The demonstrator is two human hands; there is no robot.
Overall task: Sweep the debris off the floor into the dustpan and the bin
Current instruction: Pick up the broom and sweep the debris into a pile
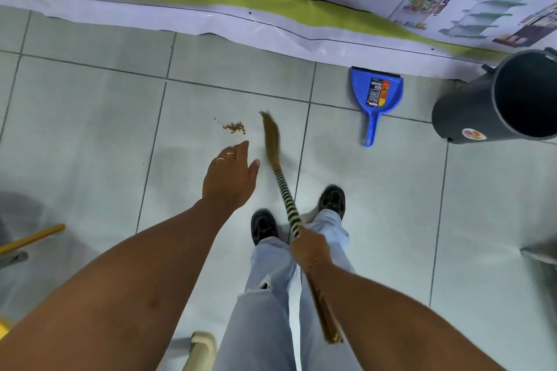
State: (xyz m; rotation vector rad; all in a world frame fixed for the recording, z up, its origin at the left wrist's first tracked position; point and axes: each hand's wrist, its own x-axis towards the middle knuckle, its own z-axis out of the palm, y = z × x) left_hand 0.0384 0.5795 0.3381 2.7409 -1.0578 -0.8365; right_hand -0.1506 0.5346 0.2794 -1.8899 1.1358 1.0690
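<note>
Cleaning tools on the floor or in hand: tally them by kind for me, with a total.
Broom, in the right hand: 1
Blue dustpan, lying on the tiles: 1
Dark bin, open: 1
Total: 3
The left hand holds nothing; the debris is unswept.

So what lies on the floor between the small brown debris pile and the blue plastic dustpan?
Head view: only the straw broom's bristle head, then bare pale tile up to the dustpan; debris sits left.

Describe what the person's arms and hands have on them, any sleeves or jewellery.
Both forearms are bare, with no sleeves in view. The left hand wears two thin gold-coloured rings on neighbouring fingers. The right hand has a fine chain bracelet at the wrist. No gloves or watch.
</note>
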